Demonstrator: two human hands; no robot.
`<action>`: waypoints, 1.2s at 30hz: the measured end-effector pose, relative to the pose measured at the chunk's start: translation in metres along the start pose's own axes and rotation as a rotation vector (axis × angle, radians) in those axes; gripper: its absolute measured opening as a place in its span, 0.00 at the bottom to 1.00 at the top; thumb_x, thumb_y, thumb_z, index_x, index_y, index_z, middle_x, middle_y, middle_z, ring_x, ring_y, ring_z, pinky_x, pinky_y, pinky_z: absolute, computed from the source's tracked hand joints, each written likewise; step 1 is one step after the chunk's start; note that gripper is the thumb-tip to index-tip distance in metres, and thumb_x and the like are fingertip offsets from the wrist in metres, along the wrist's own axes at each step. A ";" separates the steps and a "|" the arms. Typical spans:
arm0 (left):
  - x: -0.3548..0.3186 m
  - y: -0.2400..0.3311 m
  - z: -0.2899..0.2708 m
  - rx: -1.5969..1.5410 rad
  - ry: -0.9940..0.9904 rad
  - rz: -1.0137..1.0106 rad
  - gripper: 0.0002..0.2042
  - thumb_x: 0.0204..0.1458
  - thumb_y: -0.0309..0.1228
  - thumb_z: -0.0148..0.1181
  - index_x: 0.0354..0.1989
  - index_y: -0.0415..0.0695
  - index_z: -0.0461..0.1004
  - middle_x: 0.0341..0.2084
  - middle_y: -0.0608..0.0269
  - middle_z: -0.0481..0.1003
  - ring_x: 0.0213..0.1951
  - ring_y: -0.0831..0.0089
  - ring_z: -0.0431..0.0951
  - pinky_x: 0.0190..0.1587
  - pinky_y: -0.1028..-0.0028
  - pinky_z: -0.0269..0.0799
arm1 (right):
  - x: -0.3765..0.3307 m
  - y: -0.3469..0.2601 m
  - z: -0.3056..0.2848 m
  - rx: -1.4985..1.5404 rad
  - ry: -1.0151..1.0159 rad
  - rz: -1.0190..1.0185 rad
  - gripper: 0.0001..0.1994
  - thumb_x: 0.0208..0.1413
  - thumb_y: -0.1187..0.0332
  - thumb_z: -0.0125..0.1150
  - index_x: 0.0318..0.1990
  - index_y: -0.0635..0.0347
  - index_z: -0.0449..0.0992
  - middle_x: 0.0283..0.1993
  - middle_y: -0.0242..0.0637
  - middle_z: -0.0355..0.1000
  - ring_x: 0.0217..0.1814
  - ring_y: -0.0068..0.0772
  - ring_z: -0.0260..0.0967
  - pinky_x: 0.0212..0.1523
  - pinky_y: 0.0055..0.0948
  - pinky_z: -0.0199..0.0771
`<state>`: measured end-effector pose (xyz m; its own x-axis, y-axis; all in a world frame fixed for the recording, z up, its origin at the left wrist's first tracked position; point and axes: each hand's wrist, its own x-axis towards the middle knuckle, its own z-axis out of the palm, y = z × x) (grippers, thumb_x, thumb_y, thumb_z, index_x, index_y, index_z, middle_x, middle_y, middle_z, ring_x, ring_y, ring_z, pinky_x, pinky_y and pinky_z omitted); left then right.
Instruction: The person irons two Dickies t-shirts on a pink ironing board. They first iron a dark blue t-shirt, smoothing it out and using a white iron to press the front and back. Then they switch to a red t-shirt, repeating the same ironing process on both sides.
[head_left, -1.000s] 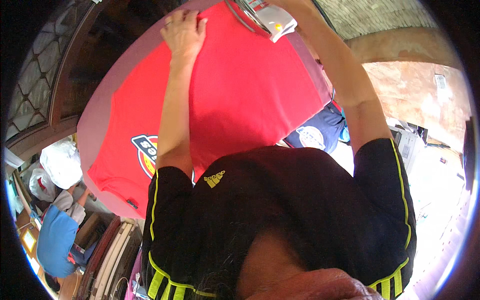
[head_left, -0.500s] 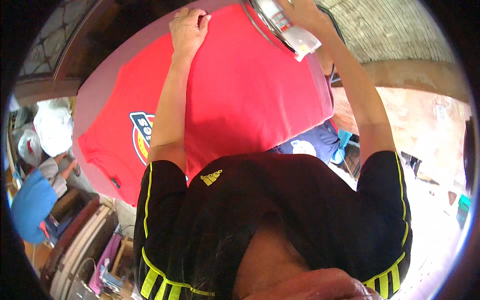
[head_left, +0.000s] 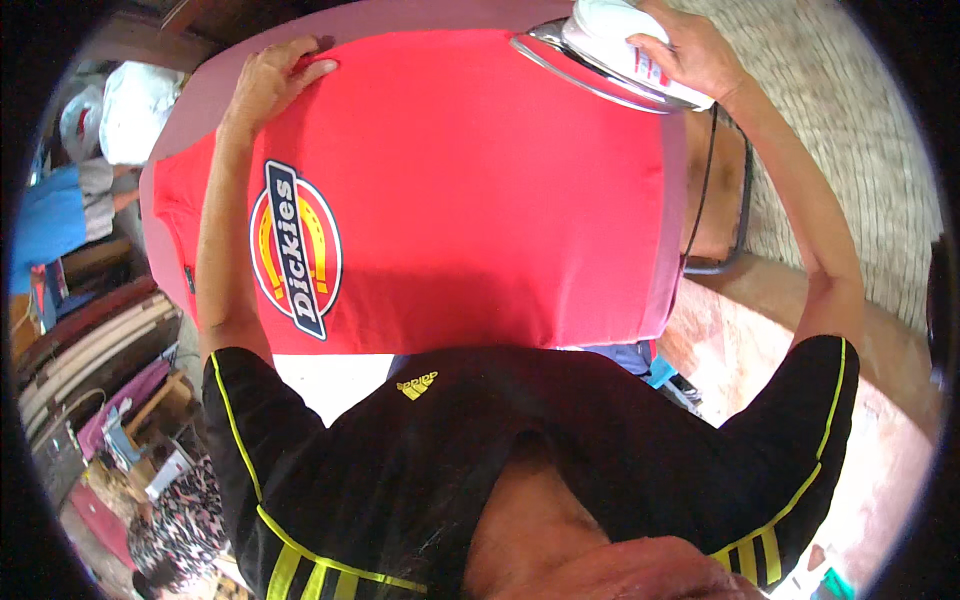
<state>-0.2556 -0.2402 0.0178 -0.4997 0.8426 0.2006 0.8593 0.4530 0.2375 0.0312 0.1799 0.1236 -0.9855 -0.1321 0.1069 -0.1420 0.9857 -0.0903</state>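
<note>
A red T-shirt (head_left: pixel 450 190) with a round printed emblem (head_left: pixel 297 250) lies spread over a mauve padded ironing board (head_left: pixel 215 85). My right hand (head_left: pixel 695 55) is closed around the handle of a white and silver clothes iron (head_left: pixel 600 35). The iron rests at the far right part of the shirt, its pointed end toward the left, and a dark cord hangs from its rear. On the far left edge of the shirt lies my left hand (head_left: pixel 270 85), thumb apart from the fingers, nothing visible in it.
White plastic bags (head_left: pixel 140 110) and a person in blue clothing (head_left: pixel 45 225) are at the left. Stacked boards (head_left: pixel 90 350) and assorted household things fill the lower left. A ridged, pale mat-like surface (head_left: pixel 840 120) lies at the far right.
My left hand has shifted left along the shirt's far edge. The iron, in my right hand, has moved slightly right and turned. The shirt's emblem now shows fully.
</note>
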 end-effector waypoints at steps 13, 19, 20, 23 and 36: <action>-0.025 0.005 0.007 -0.391 0.297 -0.189 0.08 0.59 0.34 0.58 0.38 0.41 0.76 0.33 0.51 0.77 0.40 0.53 0.78 0.44 0.62 0.72 | 0.119 -0.123 0.027 0.086 0.067 -0.118 0.15 0.57 0.57 0.63 0.39 0.62 0.72 0.31 0.54 0.75 0.35 0.60 0.75 0.36 0.50 0.74; -0.026 0.001 0.012 -0.461 0.387 -0.115 0.06 0.58 0.29 0.57 0.39 0.41 0.74 0.33 0.50 0.76 0.40 0.53 0.77 0.44 0.62 0.71 | 0.152 -0.161 0.038 0.097 0.141 -0.078 0.17 0.58 0.56 0.61 0.38 0.63 0.71 0.29 0.56 0.75 0.33 0.62 0.75 0.33 0.52 0.72; -0.026 0.002 0.012 -0.462 0.391 -0.119 0.05 0.58 0.29 0.57 0.39 0.41 0.73 0.33 0.50 0.75 0.39 0.53 0.77 0.44 0.62 0.71 | 0.155 -0.167 0.037 0.088 0.141 -0.060 0.17 0.58 0.55 0.61 0.38 0.63 0.71 0.29 0.57 0.75 0.33 0.62 0.75 0.33 0.52 0.72; -0.026 0.003 0.010 -0.451 0.419 -0.114 0.05 0.58 0.29 0.57 0.37 0.41 0.72 0.32 0.50 0.75 0.39 0.53 0.76 0.43 0.62 0.71 | 0.164 -0.175 0.042 0.122 0.162 -0.073 0.18 0.59 0.55 0.60 0.38 0.65 0.71 0.29 0.58 0.75 0.33 0.62 0.75 0.33 0.51 0.73; -0.036 -0.008 0.014 -0.151 0.362 -0.177 0.07 0.59 0.35 0.57 0.36 0.46 0.76 0.40 0.57 0.75 0.46 0.55 0.73 0.48 0.53 0.67 | 0.065 -0.207 0.053 0.296 0.133 0.164 0.20 0.64 0.53 0.56 0.42 0.67 0.71 0.29 0.57 0.75 0.35 0.62 0.75 0.35 0.52 0.72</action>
<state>-0.2436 -0.2700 -0.0044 -0.6672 0.5870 0.4586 0.7447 0.5108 0.4297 -0.0084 -0.0386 0.0966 -0.9794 0.0594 0.1928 -0.0226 0.9174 -0.3974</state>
